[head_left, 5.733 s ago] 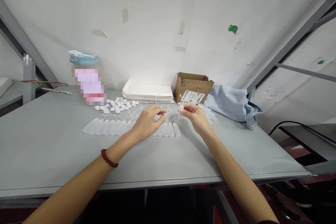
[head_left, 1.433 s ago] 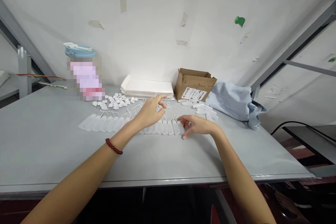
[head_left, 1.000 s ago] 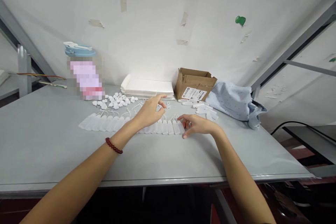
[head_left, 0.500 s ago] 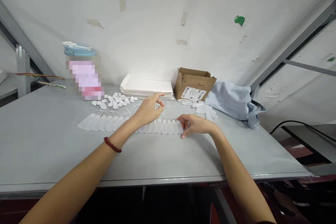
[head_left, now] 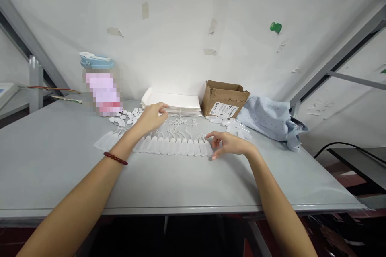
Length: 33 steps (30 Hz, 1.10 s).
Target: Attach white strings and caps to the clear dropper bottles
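Note:
A row of translucent white tag-like sleeves (head_left: 175,147), several with white string loops at the top, lies across the middle of the grey table (head_left: 193,184). My right hand (head_left: 227,143) is at the right end of this row, thumb and forefinger apart, beside or touching the last sleeve. Over the left part of the row hovers my left hand (head_left: 152,118), forefinger stretched out and thumb apart, with nothing visible in it. Loose white strings (head_left: 181,122) lie behind the row. Small white pieces (head_left: 130,117) are heaped left of my left hand, which hides some of them.
A stack of white sheets (head_left: 181,102) and an open cardboard box (head_left: 226,98) stand against the wall. Loose clear sleeves (head_left: 237,127) lie before the box. Light blue cloth (head_left: 265,118) is to the right. A blue-lidded container (head_left: 96,62) stands back left.
My left hand has moved left, uncovering more of the sleeves and strings. My right hand stays at the row's right end. The view has shifted slightly.

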Each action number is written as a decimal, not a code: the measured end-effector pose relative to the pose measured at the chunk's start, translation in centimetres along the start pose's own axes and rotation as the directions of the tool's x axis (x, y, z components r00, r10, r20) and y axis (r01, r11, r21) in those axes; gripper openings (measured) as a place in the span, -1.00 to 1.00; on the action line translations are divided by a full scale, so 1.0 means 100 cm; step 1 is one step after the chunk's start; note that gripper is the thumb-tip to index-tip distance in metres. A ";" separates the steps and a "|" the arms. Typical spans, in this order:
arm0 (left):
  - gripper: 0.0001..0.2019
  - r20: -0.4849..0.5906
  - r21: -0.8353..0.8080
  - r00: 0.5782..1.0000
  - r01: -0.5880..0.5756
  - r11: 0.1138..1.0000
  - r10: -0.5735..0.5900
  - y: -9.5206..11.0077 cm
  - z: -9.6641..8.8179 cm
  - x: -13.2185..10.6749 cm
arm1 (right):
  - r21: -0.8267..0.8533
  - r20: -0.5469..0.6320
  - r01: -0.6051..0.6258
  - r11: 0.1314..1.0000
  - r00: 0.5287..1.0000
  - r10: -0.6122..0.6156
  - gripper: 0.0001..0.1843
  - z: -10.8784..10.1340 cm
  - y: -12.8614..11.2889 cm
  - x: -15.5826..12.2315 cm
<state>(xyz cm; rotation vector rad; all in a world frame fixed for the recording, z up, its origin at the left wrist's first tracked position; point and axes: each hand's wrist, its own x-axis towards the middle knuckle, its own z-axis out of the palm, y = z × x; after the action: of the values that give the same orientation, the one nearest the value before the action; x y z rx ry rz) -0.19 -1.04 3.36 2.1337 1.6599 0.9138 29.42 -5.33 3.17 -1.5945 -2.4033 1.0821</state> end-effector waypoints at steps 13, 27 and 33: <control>-0.72 0.163 0.239 0.986 -0.013 0.971 -0.027 -0.037 0.001 0.007 | -0.209 -0.622 -0.232 0.950 0.781 0.054 -0.70 -0.023 0.051 0.003; -0.74 0.190 0.217 0.982 -0.033 0.976 -0.009 -0.036 0.008 0.009 | -0.338 -0.604 -0.331 0.881 0.794 0.067 -0.62 -0.022 0.070 0.010; -0.75 0.015 0.098 1.000 0.015 0.995 -0.017 -0.018 0.002 0.004 | -0.376 -0.607 -0.329 0.866 0.794 0.038 -0.61 -0.019 0.071 0.015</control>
<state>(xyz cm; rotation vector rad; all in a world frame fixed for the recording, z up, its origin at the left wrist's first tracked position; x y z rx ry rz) -1.40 -0.08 2.32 2.1814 1.7447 0.8246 35.12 -1.58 -0.04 -1.9616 -2.1701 -0.0559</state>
